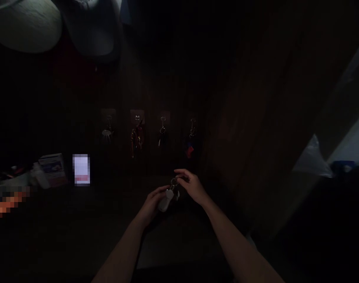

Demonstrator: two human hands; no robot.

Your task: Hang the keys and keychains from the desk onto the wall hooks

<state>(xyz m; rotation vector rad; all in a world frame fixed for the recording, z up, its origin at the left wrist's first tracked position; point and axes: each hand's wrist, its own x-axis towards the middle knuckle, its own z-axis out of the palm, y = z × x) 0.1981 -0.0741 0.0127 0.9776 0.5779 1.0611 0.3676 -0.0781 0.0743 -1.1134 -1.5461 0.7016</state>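
Note:
Low in the middle of the dim head view, a bunch of keys (169, 193) on a metal ring hangs between my hands, with a pale flat tag or fob among them. My right hand (191, 184) pinches the ring at the top between thumb and fingers. Around the pale fob from the left, my left hand (153, 204) is closed, its fingers partly hidden. Beyond my hands, more key sets hang from wall hooks: silver keys (107, 134), a beaded bunch (135, 142), a single ring with a key (161, 135), and a set with a red-and-blue piece (190, 150).
A small white box (53, 169) stands at the left beside a bright, pixelated patch. Pale rounded hats or caps (28, 27) hang at the top left. On the right, a clear plastic bag (313, 159) hangs near a light edge. Much of the scene is dark.

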